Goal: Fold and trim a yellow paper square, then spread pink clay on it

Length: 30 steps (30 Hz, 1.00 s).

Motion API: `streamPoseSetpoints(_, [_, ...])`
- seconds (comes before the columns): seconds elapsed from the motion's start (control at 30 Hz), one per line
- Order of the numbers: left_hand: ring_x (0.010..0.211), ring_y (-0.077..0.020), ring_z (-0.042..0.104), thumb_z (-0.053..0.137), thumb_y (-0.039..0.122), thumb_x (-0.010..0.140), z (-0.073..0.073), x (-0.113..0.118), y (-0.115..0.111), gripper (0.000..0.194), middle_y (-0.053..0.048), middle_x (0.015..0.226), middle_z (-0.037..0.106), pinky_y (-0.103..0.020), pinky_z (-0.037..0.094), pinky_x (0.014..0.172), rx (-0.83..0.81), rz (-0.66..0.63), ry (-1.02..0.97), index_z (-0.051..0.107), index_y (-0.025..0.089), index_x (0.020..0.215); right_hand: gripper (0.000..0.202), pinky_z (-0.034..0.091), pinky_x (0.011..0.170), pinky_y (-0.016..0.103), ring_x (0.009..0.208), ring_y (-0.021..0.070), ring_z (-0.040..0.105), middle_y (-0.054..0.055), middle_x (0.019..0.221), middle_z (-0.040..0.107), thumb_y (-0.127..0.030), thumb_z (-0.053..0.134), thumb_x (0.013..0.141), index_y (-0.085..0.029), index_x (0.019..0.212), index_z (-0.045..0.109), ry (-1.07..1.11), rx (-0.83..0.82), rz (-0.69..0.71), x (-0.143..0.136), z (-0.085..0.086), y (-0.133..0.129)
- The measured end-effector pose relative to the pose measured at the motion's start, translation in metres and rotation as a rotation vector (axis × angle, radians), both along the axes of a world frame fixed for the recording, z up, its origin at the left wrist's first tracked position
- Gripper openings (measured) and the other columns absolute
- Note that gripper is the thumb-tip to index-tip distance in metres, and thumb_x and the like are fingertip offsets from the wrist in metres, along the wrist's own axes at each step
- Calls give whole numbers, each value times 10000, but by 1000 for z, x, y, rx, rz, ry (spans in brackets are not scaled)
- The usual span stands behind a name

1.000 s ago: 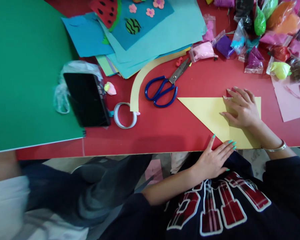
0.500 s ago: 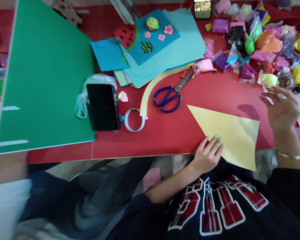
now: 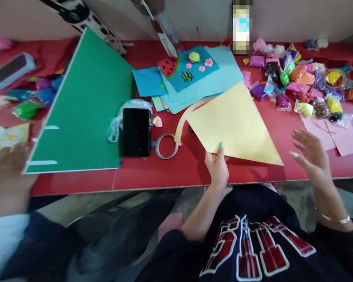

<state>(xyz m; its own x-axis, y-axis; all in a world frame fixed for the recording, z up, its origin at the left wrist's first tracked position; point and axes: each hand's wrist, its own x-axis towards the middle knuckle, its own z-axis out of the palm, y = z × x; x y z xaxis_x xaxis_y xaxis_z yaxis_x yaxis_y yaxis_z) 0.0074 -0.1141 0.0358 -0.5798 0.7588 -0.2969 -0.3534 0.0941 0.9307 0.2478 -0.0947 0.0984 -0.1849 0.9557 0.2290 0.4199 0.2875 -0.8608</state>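
My left hand (image 3: pixel 217 167) pinches the lower left edge of a yellow paper sheet (image 3: pixel 233 123), thumb on top. The sheet is raised and tilted over the red table, hiding most of the scissors; only a bit of blue handle shows at its left. My right hand (image 3: pixel 313 156) is in the air right of the sheet, fingers apart, holding nothing. A curved cream paper strip (image 3: pixel 181 125) runs from under the sheet down to a roll of tape (image 3: pixel 166 146). A small pink clay piece (image 3: pixel 157 122) lies above the tape.
A green board (image 3: pixel 88 113) stands at the left, beside a black phone (image 3: pixel 137 132). Blue papers (image 3: pixel 223 72) with clay shapes lie at the back. Bagged clay (image 3: pixel 302 78) and pink paper (image 3: pixel 345 137) are at the right. Another person's hand (image 3: pixel 11 172) is at far left.
My left hand has moved left and lifted the yellow sheet, which has turned and now covers the scissors. My right hand has come lower, fingers spread. The view has tilted up.
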Motion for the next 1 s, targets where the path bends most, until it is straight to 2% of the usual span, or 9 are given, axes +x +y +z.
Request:
streamPoseSetpoints(0.07, [1155, -265, 631, 648, 454, 824, -11, 6, -4, 553, -143, 1282, 619, -363, 587, 851, 14, 5, 29, 484, 197, 1285, 554, 481, 1002, 541, 1267, 307, 528, 137, 1350, 555, -334, 631, 846, -277, 1368, 457, -203, 155, -119, -27, -9, -12])
streamPoseSetpoints(0.13, [1224, -260, 583, 635, 457, 839, -17, 15, -16, 610, -148, 1335, 582, -374, 540, 953, 44, -18, 60, 422, 200, 1350, 490, 468, 1019, 531, 1275, 312, 516, 143, 1313, 579, -333, 584, 873, -262, 1348, 487, -391, 204, -32, -51, -24, -26])
streamPoseSetpoints(0.23, [1180, -261, 614, 676, 485, 802, -21, 26, -47, 677, -138, 1291, 611, -411, 518, 989, 84, -103, 100, 410, 205, 1359, 659, 378, 1084, 587, 1402, 370, 356, 178, 1485, 430, -357, 539, 886, -211, 1488, 313, -690, 202, 113, -74, -53, -44])
streamPoseSetpoints(0.3, [1200, -268, 601, 640, 536, 814, -25, 25, -70, 692, -150, 1323, 584, -434, 512, 998, 177, -258, 152, 375, 219, 1369, 680, 302, 1113, 632, 1421, 378, 317, 173, 1524, 375, -396, 522, 906, -225, 1512, 267, -800, 199, 135, -73, -69, -50])
streamPoseSetpoints(0.47, [1365, -282, 438, 445, 491, 939, -30, -17, -100, 680, -186, 1545, 329, -414, 474, 1046, 104, -268, 271, 144, 259, 1503, 601, 223, 1143, 654, 1448, 345, 267, 123, 1539, 356, -488, 518, 911, -244, 1449, 409, -793, 256, 395, -43, -77, -47])
streamPoseSetpoints(0.57, [1424, -274, 331, 461, 416, 953, -23, -40, -102, 698, -136, 1581, 270, -422, 430, 1087, 93, -329, 284, 90, 300, 1533, 438, 168, 1164, 653, 1441, 325, 293, 84, 1495, 437, -466, 519, 915, -248, 1288, 595, -729, 303, 506, -39, -72, -38])
streamPoseSetpoints(0.8, [1431, -301, 313, 344, 566, 958, -3, -50, -91, 643, -100, 1571, 298, -478, 344, 1148, 520, -798, 616, 281, 251, 1515, 393, 291, 1109, 656, 1391, 340, 390, 140, 1473, 455, -387, 492, 927, -226, 1258, 628, -751, 359, 318, -76, -86, -35])
streamPoseSetpoints(0.9, [1412, -258, 366, 310, 415, 1003, -6, -50, -68, 485, -90, 1528, 395, -458, 355, 1146, 519, -761, 767, 425, 255, 1446, 402, 303, 1116, 641, 1385, 324, 406, 134, 1465, 471, -336, 467, 930, -211, 1288, 597, -729, 369, 270, -85, -91, -43])
streamPoseSetpoints(1.0, [1453, -279, 276, 359, 360, 994, -15, -45, -48, 472, -133, 1564, 312, -512, 306, 1156, 382, -799, 978, 437, 215, 1436, 412, 396, 1092, 579, 1363, 308, 441, 147, 1424, 520, -297, 432, 938, -155, 1297, 577, -644, 345, 214, -83, -91, -47])
